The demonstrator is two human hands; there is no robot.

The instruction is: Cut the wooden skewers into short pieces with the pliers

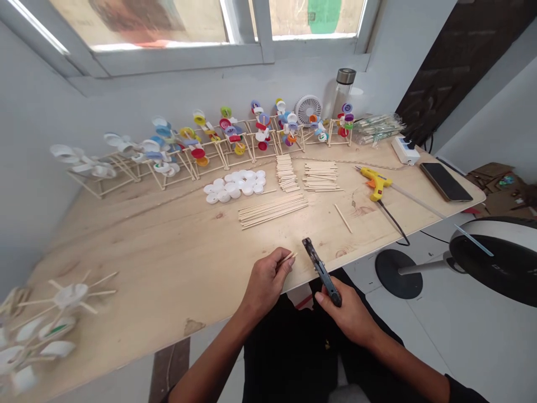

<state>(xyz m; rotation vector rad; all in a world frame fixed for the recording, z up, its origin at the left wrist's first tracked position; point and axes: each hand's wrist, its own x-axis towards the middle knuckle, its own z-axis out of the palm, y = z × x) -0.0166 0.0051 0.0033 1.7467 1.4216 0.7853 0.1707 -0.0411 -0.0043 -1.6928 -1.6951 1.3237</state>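
Note:
My left hand point(268, 280) is closed in a pinch around thin wooden sticks point(289, 257), whose tips poke out past the fingers near the table's front edge. My right hand point(350, 310) grips a dark hand tool point(321, 271) that looks like cutting pliers, its head pointing up and away from me. The tool's head is apart from the sticks. Beyond the hands lies a row of long wooden sticks point(272, 211). Two bundles of shorter sticks, a left one point(286, 173) and a right one point(321, 176), lie behind it. One loose stick point(343, 218) rests to the right.
White bottle caps point(235, 186) are grouped mid-table. Stick frames with colourful cap wheels point(226, 134) line the wall. At right are a yellow glue gun point(377, 183), a phone point(446, 182) and a power socket point(405, 150). A spoked stick wheel point(71, 295) lies at left.

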